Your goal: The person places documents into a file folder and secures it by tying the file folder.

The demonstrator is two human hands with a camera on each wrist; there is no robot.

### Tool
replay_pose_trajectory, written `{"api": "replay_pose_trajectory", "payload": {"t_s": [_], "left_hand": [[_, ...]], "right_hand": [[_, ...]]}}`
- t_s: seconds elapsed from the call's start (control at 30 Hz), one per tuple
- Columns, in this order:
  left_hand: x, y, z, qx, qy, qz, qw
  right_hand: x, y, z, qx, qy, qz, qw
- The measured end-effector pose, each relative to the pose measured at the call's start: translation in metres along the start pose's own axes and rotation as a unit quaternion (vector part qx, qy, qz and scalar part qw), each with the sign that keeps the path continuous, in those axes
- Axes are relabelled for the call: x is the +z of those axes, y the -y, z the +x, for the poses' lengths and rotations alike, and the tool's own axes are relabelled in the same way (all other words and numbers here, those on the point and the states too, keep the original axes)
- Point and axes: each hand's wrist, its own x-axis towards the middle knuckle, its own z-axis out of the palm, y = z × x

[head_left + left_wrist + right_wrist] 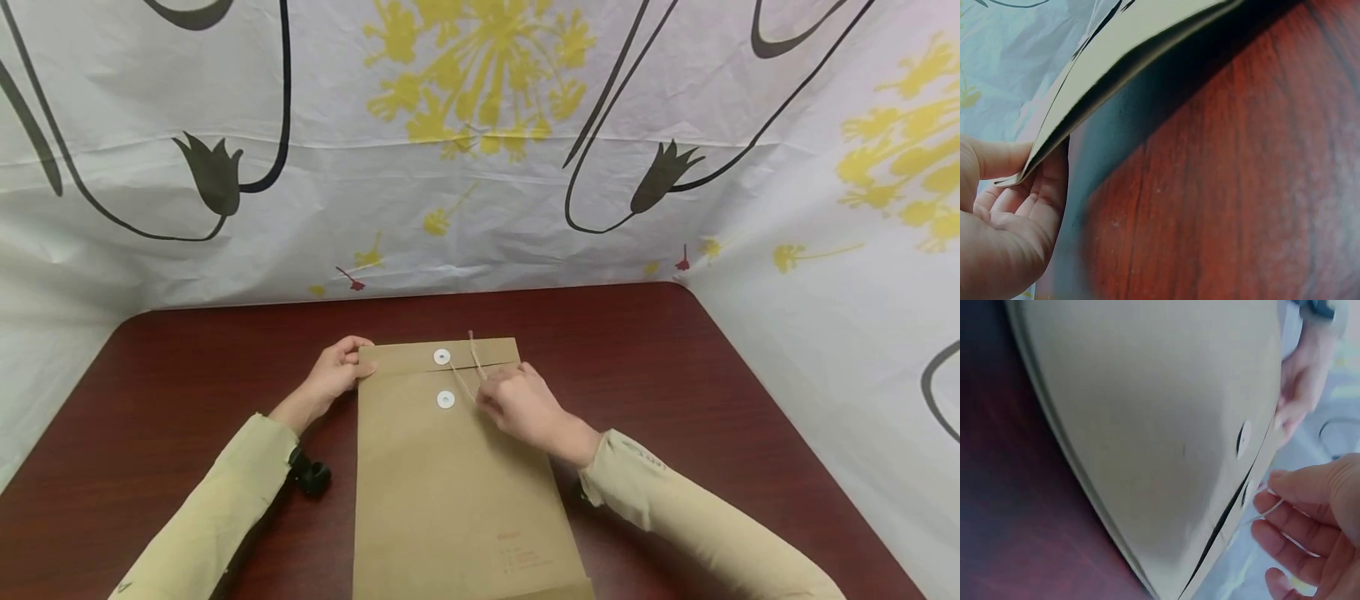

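A brown paper string-tie envelope (450, 475) lies with its flap (405, 357) at the far end. One white button (442, 357) sits on the flap, and a second white button (446, 400) sits on the body just below. My left hand (337, 368) grips the flap's left corner, thumb on top and fingers underneath, as the left wrist view shows. From the flap button a thin string (462, 383) runs to my right hand (525, 406), which pinches it between thumb and fingers over the envelope's right side. The string's loose end (472, 342) sticks up past the hand.
The dark red wooden table (637, 358) extends around the envelope. A white curtain (315, 108) with flower prints hangs behind the table and along its sides. A black wrist device (310, 473) is strapped at the left sleeve. Faint red print (521, 554) marks the envelope's lower right.
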Motion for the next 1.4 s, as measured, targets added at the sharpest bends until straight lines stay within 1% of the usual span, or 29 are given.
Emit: {"api": "replay_pose_trajectory", "payload": {"t_s": [0.13,0.23,0.43,0.57,0.7,0.8,0.87,0.93,1.0,1.03,1.13,1.17,1.23,1.33,1.4], "left_hand": [[0.000,0.000,0.000,0.004,0.002,-0.002,1.0000],[0.000,0.001,0.000,0.003,0.000,-0.002,1.0000],[0.000,0.002,0.000,-0.001,0.002,0.000,1.0000],[0.001,0.000,-0.001,-0.002,0.001,0.007,1.0000],[0.002,-0.002,-0.003,-0.001,0.003,0.011,0.9999],[0.002,-0.003,-0.003,-0.003,0.001,0.010,0.9999],[0.002,-0.002,-0.003,-0.004,0.001,0.007,1.0000],[0.003,-0.002,-0.003,-0.007,0.001,0.004,1.0000],[0.003,-0.001,-0.003,-0.010,0.000,0.004,0.9999],[0.003,0.000,-0.002,-0.010,0.001,0.005,0.9999],[0.003,0.001,-0.001,-0.011,0.001,0.009,0.9999],[0.003,0.000,-0.001,-0.011,0.000,0.009,0.9999],[0.003,0.000,-0.001,-0.011,0.000,0.010,0.9999],[0.003,-0.001,-0.001,-0.016,-0.005,0.011,0.9998],[0.002,-0.002,-0.001,-0.017,-0.004,0.012,0.9998]], "right_hand": [[-0.006,0.017,-0.021,-0.011,-0.003,0.004,0.9999],[-0.010,0.029,-0.036,-0.017,0.005,0.009,0.9998],[-0.014,0.052,-0.062,-0.052,0.020,0.026,0.9981],[-0.018,0.062,-0.075,-0.075,0.006,0.035,0.9966],[-0.023,0.071,-0.085,-0.096,-0.008,0.032,0.9949],[-0.027,0.076,-0.094,-0.100,-0.002,0.044,0.9940],[-0.030,0.078,-0.100,-0.094,0.016,0.073,0.9927],[-0.034,0.078,-0.106,-0.079,0.039,0.108,0.9902],[-0.038,0.076,-0.115,-0.051,0.073,0.139,0.9864],[-0.040,0.075,-0.119,-0.030,0.091,0.151,0.9839],[-0.048,0.068,-0.135,0.057,0.137,0.178,0.9728],[-0.051,0.066,-0.141,0.085,0.144,0.184,0.9686],[-0.056,0.062,-0.151,0.123,0.146,0.211,0.9586],[-0.060,0.058,-0.163,0.147,0.145,0.258,0.9436],[-0.060,0.057,-0.168,0.150,0.147,0.283,0.9360]]}}
